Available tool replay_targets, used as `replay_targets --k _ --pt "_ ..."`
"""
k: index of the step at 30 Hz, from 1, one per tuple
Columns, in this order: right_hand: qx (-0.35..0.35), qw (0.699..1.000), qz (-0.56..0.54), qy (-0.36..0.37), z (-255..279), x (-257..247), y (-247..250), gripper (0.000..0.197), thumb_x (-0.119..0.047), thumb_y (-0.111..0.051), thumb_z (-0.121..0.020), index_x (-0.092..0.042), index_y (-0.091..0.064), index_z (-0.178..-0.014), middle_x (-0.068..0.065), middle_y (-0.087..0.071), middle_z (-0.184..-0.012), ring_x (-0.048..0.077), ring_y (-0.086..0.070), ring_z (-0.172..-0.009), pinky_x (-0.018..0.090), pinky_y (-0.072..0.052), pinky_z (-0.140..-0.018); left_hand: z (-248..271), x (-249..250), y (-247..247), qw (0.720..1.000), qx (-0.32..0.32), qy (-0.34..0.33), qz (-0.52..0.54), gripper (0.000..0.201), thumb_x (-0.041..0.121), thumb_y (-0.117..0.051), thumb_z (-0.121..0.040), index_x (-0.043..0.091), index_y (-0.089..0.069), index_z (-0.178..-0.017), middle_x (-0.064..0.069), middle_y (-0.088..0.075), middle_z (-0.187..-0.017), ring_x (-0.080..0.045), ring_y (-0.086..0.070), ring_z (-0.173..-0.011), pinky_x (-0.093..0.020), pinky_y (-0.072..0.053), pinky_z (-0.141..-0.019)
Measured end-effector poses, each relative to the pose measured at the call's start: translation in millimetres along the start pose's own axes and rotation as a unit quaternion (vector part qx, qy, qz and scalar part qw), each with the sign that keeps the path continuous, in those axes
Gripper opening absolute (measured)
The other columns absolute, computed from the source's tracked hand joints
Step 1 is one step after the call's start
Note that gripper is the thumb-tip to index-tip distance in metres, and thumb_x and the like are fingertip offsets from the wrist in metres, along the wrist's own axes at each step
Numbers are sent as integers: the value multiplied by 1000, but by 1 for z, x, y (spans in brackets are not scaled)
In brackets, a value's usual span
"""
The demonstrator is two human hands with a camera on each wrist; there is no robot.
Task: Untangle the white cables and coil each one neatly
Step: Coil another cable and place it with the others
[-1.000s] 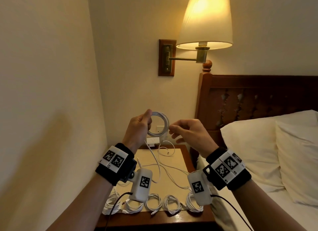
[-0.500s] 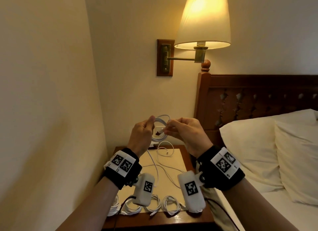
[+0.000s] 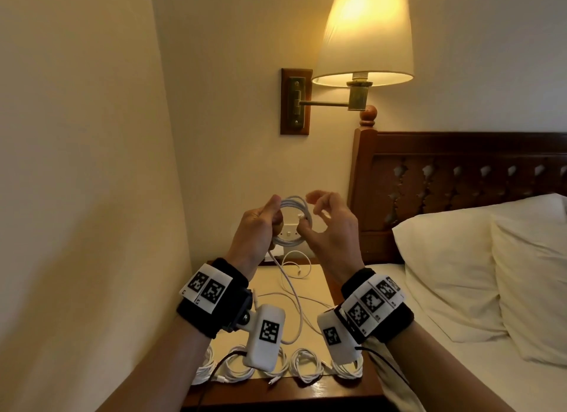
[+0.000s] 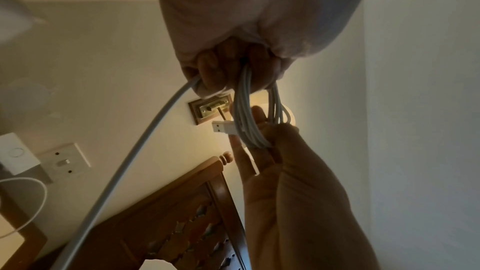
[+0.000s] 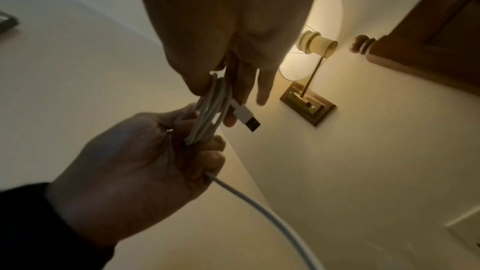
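A white cable coil (image 3: 295, 207) is held up above the nightstand. My left hand (image 3: 257, 227) grips its left side in a fist, thumb on top. My right hand (image 3: 331, 227) holds the right side between thumb and straight fingers, with the upper fingers spread loose. A USB plug (image 3: 301, 216) sticks out inside the loop and shows plainly in the wrist views (image 4: 223, 127) (image 5: 246, 118). The cable's free tail (image 3: 288, 284) hangs from my left fist down to the tabletop (image 4: 145, 141) (image 5: 259, 202).
Several coiled white cables (image 3: 306, 370) lie in a row along the front of the wooden nightstand (image 3: 313, 391). Another loose cable (image 3: 296, 266) lies at its back. A lit wall lamp (image 3: 365, 34) hangs above, a wall socket (image 3: 290, 233) behind, the bed's pillow (image 3: 460, 258) to the right.
My right hand has let go of the plug end and spread its upper fingers. The plug now pokes out through the coil. Both hands sit slightly lower and closer together.
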State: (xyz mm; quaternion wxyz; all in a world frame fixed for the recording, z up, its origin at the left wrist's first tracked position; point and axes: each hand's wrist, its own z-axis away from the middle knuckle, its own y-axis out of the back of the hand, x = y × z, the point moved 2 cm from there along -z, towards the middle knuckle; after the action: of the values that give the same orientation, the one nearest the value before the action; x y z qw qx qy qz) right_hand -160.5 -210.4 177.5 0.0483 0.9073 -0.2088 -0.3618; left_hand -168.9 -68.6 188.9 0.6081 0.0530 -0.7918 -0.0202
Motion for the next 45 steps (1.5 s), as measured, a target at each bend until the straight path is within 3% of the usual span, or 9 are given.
replay_targets --k 8,13,19,24,31,33,37,43,45 --pt "-232 943 -219 -91 1 -2 12 30 9 -62 -86 -5 -42 -104 18 -66 -111 24 -68 -102 33 -55 -90 -10 1 11 998 15 18 64 47 43 -37 -102 24 -40 -59 7 -33 -52 -11 -25 -48 -31 -23 -52" --pt "-190 966 -141 -108 9 9 11 35 12 -67 -80 -6 -44 -99 12 -67 -94 20 -71 -85 33 -59 -76 -5 2 8 995 -6 22 97 46 40 -36 -102 24 -39 -59 7 -32 -52 -11 -26 -49 -31 -25 -56" --pt "-284 909 -242 -187 8 16 17 36 4 -59 -80 -15 -62 -110 10 -53 -86 27 -57 -81 34 -53 -77 -5 -5 0 995 -13 17 94 50 41 -37 -102 26 -36 -54 6 -29 -53 -13 -23 -50 -32 -22 -55" --pt "-207 818 -469 -259 7 2 9 28 -30 -50 -92 -7 -63 -81 6 -60 -80 19 -59 -82 34 -48 -88 -8 -7 -7 996 -28 16 84 48 48 -37 -101 25 -40 -58 6 -33 -55 -12 -28 -50 -29 -26 -52" --pt "-297 796 -476 -228 8 18 10 34 -25 -49 -93 -15 -67 -120 3 -65 -90 25 -57 -101 53 -30 -95 -7 -10 0 994 -47 17 96 46 48 -36 -101 24 -40 -62 5 -32 -58 -12 -27 -52 -30 -25 -54" --pt "-299 789 -483 -234 6 16 10 31 -27 -51 -92 -13 -70 -111 4 -65 -85 25 -59 -98 54 -28 -97 -7 -9 -1 994 -55 9 90 47 48 -36 -101 24 -40 -61 5 -32 -58 -12 -27 -53 -30 -25 -54" --pt "-255 785 -514 -234 5 10 8 24 -31 -53 -89 -14 -65 -79 4 -58 -73 24 -64 -83 40 -43 -89 -6 -8 -7 994 -81 -16 74 48 49 -37 -100 22 -42 -61 5 -34 -56 -11 -28 -52 -26 -25 -51" --pt "-151 751 -582 -274 -7 9 25 29 -30 -40 -98 -13 -56 -80 -7 -40 -50 11 -47 -47 19 -45 -55 -15 -33 13 980 -44 -177 -82 38 47 -50 -90 16 -71 -84 8 -57 -65 -3 -40 -48 -19 -34 -51" --pt "-129 749 -586 -281 -17 9 38 29 -30 -37 -100 -14 -53 -83 -8 -39 -47 8 -46 -42 19 -48 -58 -18 -52 28 974 -40 -195 -109 32 43 -52 -92 20 -70 -77 6 -54 -60 -11 -44 -55 -25 -37 -56"
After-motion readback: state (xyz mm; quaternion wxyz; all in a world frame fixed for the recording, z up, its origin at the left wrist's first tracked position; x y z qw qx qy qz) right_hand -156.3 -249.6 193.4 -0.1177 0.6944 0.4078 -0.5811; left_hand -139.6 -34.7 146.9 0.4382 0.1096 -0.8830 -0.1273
